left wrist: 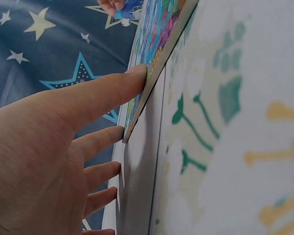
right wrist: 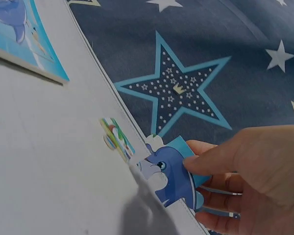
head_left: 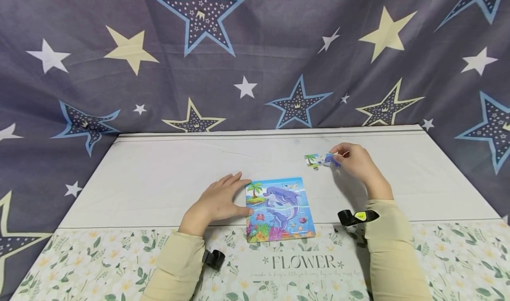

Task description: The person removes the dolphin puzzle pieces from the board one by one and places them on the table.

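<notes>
A square dolphin picture board [head_left: 279,210] lies on the table, with a palm tree, a crab and coral printed on it. My left hand [head_left: 219,201] touches its left edge with thumb and fingertip, the other fingers spread out. Farther back on the right, my right hand [head_left: 353,159] pinches a blue jigsaw piece [right wrist: 172,169] showing a dolphin's eye, thumb on its face and fingers behind. Just left of it, a palm-tree jigsaw piece [head_left: 311,160] lies on the white surface. Whether the two pieces touch, I cannot tell.
A white cloth strip [head_left: 171,172] covers the back of the table; a floral cloth [head_left: 303,283] with the word FLOWER covers the front. Behind hangs a dark star-patterned curtain [head_left: 255,48]. Each wrist wears a black strap [head_left: 358,217].
</notes>
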A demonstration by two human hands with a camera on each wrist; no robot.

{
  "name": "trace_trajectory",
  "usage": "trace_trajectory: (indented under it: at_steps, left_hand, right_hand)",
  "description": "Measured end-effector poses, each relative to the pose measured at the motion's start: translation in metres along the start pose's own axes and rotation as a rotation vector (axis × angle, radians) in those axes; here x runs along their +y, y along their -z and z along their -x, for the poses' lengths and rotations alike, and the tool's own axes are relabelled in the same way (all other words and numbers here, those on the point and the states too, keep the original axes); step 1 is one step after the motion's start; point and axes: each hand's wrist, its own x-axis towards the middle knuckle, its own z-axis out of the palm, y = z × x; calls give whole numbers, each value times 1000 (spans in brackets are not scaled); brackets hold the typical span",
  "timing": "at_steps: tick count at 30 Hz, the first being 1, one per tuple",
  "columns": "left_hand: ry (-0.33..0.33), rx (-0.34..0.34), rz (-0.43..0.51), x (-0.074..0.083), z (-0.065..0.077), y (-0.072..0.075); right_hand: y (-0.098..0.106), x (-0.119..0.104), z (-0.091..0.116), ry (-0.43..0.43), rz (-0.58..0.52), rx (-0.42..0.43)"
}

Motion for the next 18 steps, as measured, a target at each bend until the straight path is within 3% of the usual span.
trace_trajectory:
  at_steps: [11, 18]
  left_hand:
    - [-4, -1, 5, 0, -1, 0]
    - [-4, 0, 8, -1, 0, 0]
  right_hand:
    - [2, 9, 0, -6, 20, -4]
    - [-3, 17, -3, 28, 80, 60]
